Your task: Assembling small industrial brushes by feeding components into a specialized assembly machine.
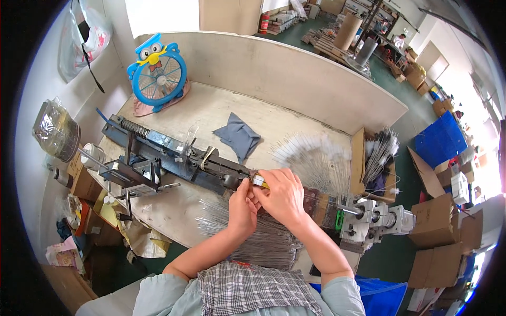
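My right hand (284, 195) bends over the near end of a long dark metal bench fixture (179, 158). Its fingers close round a small yellow-and-white piece (259, 180), mostly covered, whose kind I cannot make out. My left hand (243, 210) is beside it, thumb and fingers pinched together at the fixture's end; whatever they hold is hidden. Below both hands lies a thick bundle of thin grey wires (258, 242). A second fan of wires with white ends (311, 152) spreads to the right of the fixture.
A blue cartoon-shaped fan (159, 79) stands at the back left, and a grey cloth (238, 138) lies mid-table. On the right are a cardboard box with wires (358, 158) and a silver mechanical unit (374, 221). A lever mechanism (134, 176) projects at left. A low partition (284, 73) edges the table.
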Motion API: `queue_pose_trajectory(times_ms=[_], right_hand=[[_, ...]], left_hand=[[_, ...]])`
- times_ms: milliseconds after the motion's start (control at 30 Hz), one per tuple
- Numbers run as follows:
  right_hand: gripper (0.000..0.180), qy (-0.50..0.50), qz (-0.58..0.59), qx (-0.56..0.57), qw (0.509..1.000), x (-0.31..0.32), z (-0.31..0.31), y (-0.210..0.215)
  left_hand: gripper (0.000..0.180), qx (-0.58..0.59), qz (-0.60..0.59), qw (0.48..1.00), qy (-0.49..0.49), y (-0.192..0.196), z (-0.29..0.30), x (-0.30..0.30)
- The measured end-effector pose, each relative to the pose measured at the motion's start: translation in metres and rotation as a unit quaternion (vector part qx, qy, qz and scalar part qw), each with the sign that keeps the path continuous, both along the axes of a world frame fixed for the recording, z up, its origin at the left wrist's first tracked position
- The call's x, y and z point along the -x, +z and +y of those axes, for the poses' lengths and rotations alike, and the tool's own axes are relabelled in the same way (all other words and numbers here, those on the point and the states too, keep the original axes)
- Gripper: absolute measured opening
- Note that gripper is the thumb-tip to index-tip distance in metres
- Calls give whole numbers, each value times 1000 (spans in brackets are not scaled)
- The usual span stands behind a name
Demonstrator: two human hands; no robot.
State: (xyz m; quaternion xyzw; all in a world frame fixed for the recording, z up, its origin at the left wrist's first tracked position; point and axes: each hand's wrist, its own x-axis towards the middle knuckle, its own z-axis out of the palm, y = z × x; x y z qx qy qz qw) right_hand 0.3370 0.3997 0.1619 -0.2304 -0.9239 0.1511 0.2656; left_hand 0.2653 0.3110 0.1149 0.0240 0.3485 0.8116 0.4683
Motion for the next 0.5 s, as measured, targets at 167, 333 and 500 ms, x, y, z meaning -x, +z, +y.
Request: queue_pose_trajectory(times_ms=[167, 333, 500], right_hand=[[26, -8, 56, -53, 997, -10, 7, -2], [22, 24, 68, -56, 996, -17, 10, -3], [22, 32, 81, -55, 995, -33, 21, -9]], left_hand=[[16, 12, -17, 999, 26, -1, 6, -5], [9, 23, 9, 998, 51, 3, 9, -9], [9, 36, 38, 998, 38, -2, 13, -9]])
